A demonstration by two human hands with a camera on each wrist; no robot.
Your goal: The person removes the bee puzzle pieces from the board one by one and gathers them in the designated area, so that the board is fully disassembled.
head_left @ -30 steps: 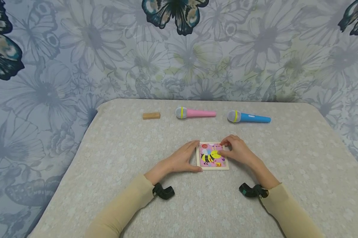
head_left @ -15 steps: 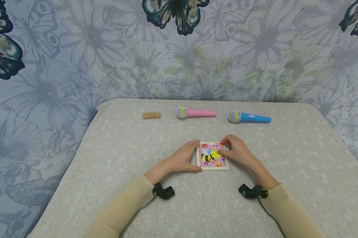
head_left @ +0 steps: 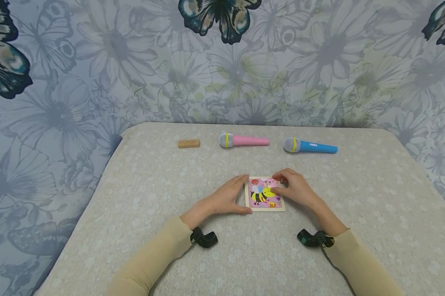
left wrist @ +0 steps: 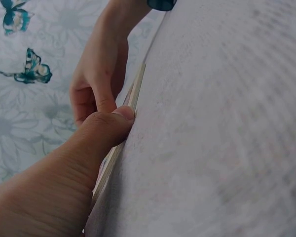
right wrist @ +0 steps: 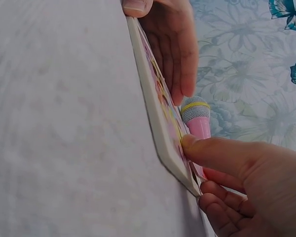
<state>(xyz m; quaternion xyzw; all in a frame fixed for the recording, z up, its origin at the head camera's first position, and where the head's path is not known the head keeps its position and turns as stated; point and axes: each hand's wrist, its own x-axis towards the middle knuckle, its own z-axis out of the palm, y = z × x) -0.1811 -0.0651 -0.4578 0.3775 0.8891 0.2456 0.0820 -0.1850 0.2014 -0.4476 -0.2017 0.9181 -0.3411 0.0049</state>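
A square bee puzzle [head_left: 257, 201] with a pink picture and pale wooden frame lies on the cloth, seen edge-on in the right wrist view [right wrist: 155, 108]. My left hand [head_left: 226, 196] holds its left side, thumb at the near corner and fingertips at the far one. In the left wrist view that thumb [left wrist: 108, 126] rests on the frame's edge. My right hand [head_left: 298, 189] grips the puzzle's right part, thumb on the yellow bee's head and bent fingers at the far right corner. Whether it pinches a separate piece there, I cannot tell.
Along the table's far side lie a small wooden block [head_left: 188, 144], a pink microphone [head_left: 250, 141] and a blue microphone [head_left: 318, 147]. Behind the table [head_left: 152, 164] hangs a flowered cloth [head_left: 237, 74] with butterflies. Each wrist wears a black camera.
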